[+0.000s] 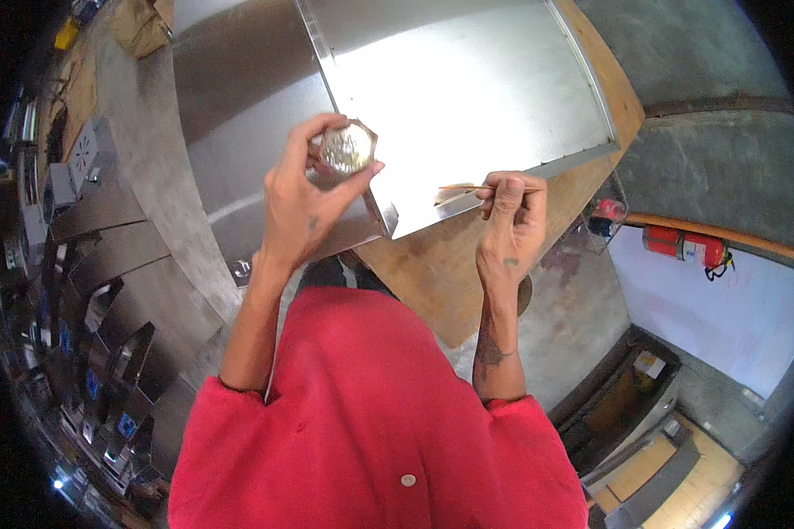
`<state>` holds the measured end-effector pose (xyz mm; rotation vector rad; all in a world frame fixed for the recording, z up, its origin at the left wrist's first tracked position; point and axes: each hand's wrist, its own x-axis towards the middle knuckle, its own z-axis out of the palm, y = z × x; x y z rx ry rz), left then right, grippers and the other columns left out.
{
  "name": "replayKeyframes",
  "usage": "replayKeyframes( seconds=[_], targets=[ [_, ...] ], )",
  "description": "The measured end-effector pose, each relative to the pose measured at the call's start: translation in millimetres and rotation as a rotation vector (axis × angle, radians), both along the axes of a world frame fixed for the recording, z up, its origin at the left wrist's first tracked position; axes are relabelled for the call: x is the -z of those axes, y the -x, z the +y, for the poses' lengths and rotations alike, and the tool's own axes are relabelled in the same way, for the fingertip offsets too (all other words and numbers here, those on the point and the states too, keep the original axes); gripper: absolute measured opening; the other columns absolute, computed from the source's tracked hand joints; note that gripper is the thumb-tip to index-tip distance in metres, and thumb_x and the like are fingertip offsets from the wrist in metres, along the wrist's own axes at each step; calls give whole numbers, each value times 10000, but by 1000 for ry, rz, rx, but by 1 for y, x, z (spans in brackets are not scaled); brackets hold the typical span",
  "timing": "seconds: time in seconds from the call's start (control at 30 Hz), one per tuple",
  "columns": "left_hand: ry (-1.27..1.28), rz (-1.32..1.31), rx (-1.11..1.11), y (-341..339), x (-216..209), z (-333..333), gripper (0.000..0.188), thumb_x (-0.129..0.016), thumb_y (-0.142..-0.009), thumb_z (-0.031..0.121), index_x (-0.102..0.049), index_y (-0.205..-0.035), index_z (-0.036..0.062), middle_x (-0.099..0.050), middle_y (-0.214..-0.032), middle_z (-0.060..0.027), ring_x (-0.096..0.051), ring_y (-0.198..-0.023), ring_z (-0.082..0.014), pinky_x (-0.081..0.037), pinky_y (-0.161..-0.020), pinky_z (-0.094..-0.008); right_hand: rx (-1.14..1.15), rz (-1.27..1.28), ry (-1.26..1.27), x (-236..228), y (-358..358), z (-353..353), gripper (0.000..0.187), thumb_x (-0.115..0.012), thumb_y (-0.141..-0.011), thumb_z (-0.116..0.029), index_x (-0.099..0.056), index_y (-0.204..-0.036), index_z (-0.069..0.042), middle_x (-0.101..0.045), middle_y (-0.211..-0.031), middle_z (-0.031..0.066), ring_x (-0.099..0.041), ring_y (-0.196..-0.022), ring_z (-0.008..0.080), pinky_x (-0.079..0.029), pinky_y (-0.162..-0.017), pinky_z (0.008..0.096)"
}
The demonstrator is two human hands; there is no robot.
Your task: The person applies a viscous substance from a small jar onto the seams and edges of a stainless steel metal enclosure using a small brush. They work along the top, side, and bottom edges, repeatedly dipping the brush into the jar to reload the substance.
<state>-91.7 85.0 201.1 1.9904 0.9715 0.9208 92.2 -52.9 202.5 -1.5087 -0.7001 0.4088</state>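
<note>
My left hand (pixel 304 198) is raised over the metal and grips a small hexagonal clear container (pixel 348 147) with pale contents, held between thumb and fingers. My right hand (pixel 512 220) pinches a thin wooden stick (pixel 457 193) that points left, its tip over the near edge of a shiny steel sheet (pixel 468 79). The sheet has a folded rim and lies on a wooden board (pixel 432 264). A second dull metal panel (pixel 229 115) lies under my left hand.
Several folded steel parts (pixel 106 291) are stacked on the floor at the left. A red fire extinguisher (pixel 684 244) lies at the right by a concrete wall. A small clear box with red and blue items (pixel 604 220) sits beside the board.
</note>
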Motion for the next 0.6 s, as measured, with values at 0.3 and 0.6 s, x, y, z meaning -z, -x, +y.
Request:
replayKeyframes(
  seconds=[0.3, 0.6],
  targets=[
    [-91, -235, -12, -61, 21, 50, 618, -932, -850, 263, -625, -1337, 38, -766, -1056, -133, -740, -812, -183, -620, -673, -313, -232, 0, 117, 26, -14, 4, 255, -553, -1151, -280, -571, -1036, -54, -650, -932, 34, -582, -830, 95, -482, -750, 260],
    [-148, -214, -36, -81, 20, 87, 622, -932, -856, 299, -639, -1334, 30, -774, -1101, -135, -766, -957, -190, -628, -782, -312, -227, 67, 183, 42, -14, 7, 119, -607, -1083, -119, -632, -1034, -14, -718, -915, 69, -666, -826, 137, -541, -769, 305]
  ],
)
